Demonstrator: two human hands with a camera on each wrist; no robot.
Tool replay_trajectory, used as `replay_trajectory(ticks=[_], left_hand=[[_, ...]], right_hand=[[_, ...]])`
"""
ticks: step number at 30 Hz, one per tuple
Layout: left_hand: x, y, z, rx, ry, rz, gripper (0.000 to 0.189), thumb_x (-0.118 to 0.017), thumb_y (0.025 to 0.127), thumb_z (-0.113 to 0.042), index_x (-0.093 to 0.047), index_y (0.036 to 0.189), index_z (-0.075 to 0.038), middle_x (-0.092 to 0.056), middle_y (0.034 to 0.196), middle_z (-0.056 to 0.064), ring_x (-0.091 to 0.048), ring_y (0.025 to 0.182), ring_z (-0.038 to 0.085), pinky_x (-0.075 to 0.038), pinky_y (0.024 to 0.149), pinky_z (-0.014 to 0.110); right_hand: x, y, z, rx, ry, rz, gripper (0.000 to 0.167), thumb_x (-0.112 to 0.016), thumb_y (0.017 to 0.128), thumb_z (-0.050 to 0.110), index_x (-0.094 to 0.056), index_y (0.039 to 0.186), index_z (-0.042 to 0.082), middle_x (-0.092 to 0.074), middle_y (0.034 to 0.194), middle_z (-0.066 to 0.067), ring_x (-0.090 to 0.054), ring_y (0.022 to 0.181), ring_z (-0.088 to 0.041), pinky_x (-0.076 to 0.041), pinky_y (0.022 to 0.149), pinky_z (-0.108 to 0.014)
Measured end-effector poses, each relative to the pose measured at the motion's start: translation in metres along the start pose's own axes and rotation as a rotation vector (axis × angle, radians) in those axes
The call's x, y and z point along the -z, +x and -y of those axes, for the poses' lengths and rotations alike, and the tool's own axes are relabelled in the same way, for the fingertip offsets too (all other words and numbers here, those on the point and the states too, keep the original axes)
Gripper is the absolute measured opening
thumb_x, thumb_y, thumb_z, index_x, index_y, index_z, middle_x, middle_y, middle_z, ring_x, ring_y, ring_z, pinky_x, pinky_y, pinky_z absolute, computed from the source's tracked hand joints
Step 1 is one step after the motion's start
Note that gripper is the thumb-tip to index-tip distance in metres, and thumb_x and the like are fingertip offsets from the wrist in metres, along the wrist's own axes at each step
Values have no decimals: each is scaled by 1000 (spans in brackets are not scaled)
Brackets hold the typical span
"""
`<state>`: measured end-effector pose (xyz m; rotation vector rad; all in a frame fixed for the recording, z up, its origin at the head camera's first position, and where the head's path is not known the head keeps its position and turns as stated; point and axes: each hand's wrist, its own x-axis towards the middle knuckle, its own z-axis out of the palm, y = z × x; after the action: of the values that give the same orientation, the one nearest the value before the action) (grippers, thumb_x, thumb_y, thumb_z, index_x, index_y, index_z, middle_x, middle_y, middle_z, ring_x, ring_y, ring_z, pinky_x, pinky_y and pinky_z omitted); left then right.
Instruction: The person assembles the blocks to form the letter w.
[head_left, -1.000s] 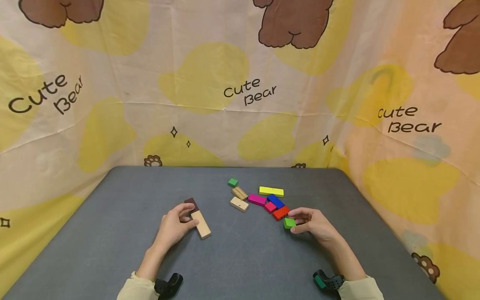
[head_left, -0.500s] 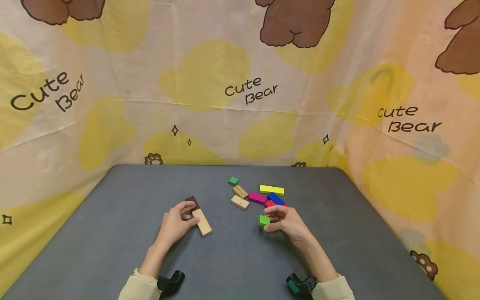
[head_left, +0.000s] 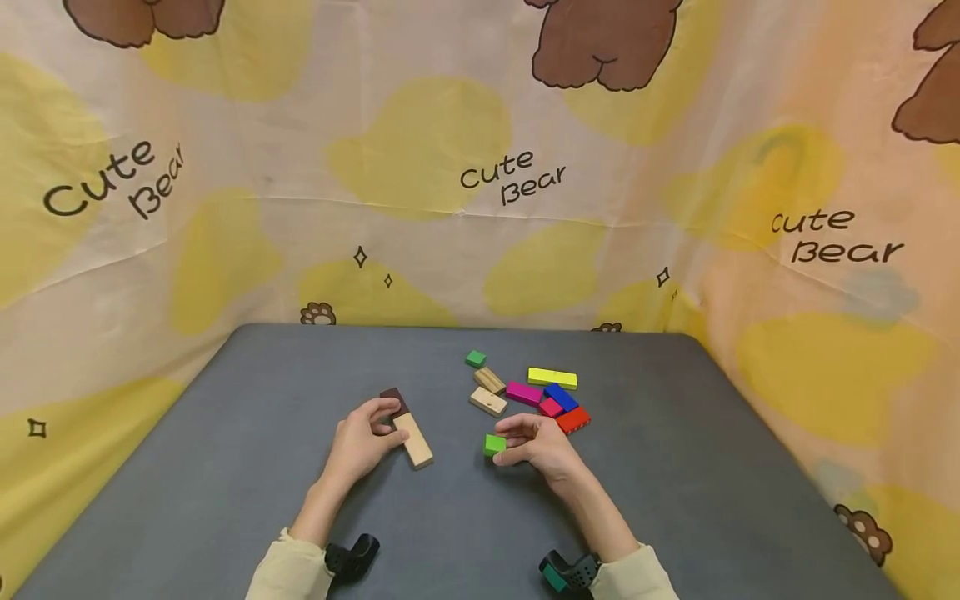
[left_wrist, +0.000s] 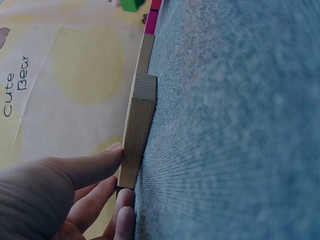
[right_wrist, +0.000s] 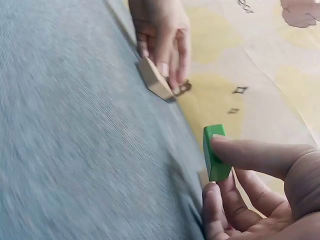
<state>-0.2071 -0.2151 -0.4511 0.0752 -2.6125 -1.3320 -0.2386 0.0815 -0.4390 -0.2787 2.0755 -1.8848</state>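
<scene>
Between thumb and fingertips, my right hand (head_left: 542, 447) pinches a small bright green block (head_left: 494, 446), seen larger as a green block (right_wrist: 216, 155) in the right wrist view. It is held above the table, left of the coloured blocks. My left hand (head_left: 365, 442) rests at two wooden blocks laid end to end. Its thumb touches the long pale block (head_left: 415, 446), and a fingertip lies on the dark brown block (head_left: 395, 402) behind it. In the left wrist view the thumb is against the pale block (left_wrist: 137, 140); the brown block is mostly hidden by the fingers.
On the grey table (head_left: 300, 367), right of centre, lie a yellow block (head_left: 552, 378), a blue block (head_left: 562, 397), a magenta block (head_left: 524, 392), a pink block (head_left: 551, 407), a red block (head_left: 573, 420), two wooden blocks (head_left: 488, 402) and a dark green block (head_left: 476, 358).
My right hand has carried the green block leftward from beside the red block towards the pale block. The left hand stays at the wooden blocks. The head view has shifted slightly.
</scene>
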Motion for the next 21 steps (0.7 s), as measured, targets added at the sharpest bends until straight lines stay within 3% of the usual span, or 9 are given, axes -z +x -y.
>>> replay_trajectory(ticks=[21], left_hand=[[-2,2,-6,26,14,11,51,-81,83,-13,-61,130,-5,-64,127,13,-65,98,29,-49,84,50]], right_hand=[[-45,20,2,-3,-219,65,39,-87,64,-9,-74,99,4,-68,93,-4,-54,85,-21,-46,75,-30]])
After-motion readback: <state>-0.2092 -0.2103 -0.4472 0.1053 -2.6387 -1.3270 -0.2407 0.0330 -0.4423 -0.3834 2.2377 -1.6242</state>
